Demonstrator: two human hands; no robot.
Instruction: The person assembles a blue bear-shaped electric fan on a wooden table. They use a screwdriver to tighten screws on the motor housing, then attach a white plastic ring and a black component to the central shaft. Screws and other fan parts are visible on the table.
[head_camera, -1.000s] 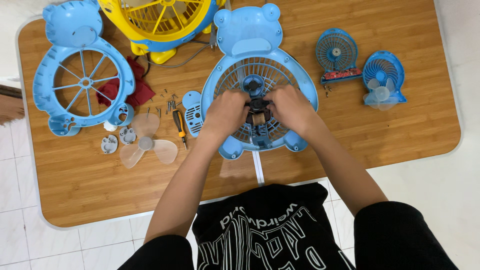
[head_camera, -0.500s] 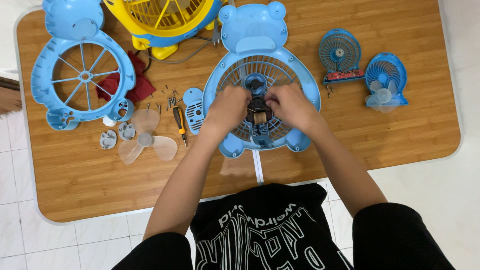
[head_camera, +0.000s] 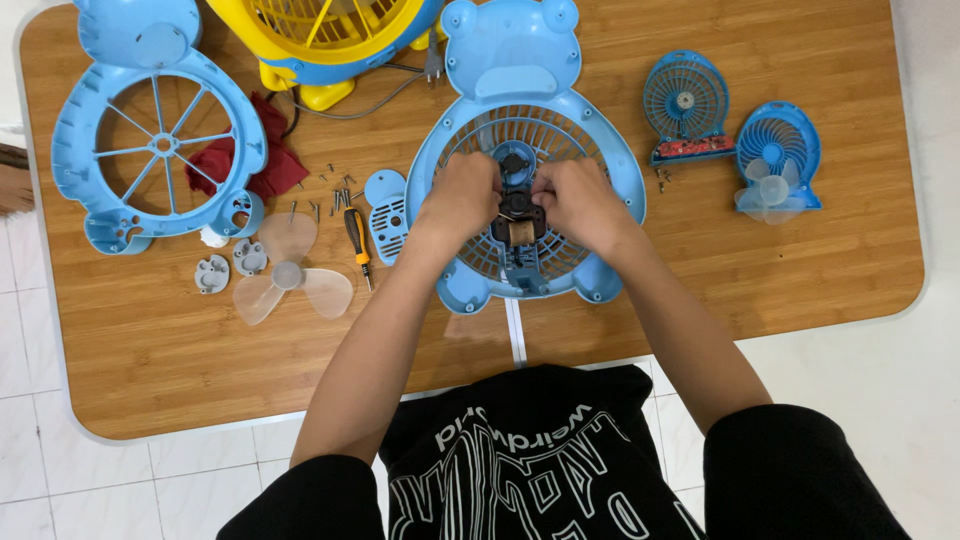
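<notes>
Sitting at a wooden table with a bamboo-look top and rounded pale edge (head_camera: 180, 370), the person had both hands on the small dark fan motor with a copper coil (head_camera: 517, 222). The left hand (head_camera: 458, 200) gripped it from one side, fingers curled tight, and the right hand (head_camera: 580, 203) pinched it from the other, so the motor sat right between the two, in the middle of the blue bear-shaped plastic fan housing with a round grille (head_camera: 520, 150).

Just outboard of the left hand lay a small blue vented cover plate (head_camera: 386, 212), then a little screwdriver with an orange and black handle (head_camera: 354, 240) and a scatter of tiny loose screws (head_camera: 335, 190). Further that way were a clear three-blade plastic propeller (head_camera: 285, 275), two small grey round caps (head_camera: 230, 265), a crumpled dark red cloth (head_camera: 275, 165) and the other blue bear-shaped front frame with thin spokes (head_camera: 155, 140).

Well off past the right hand sat two small blue mini fans (head_camera: 730, 140). A yellow and blue plastic fan (head_camera: 325, 35) stood at the far edge. The floor around the table was plain white tile (head_camera: 150, 490).
</notes>
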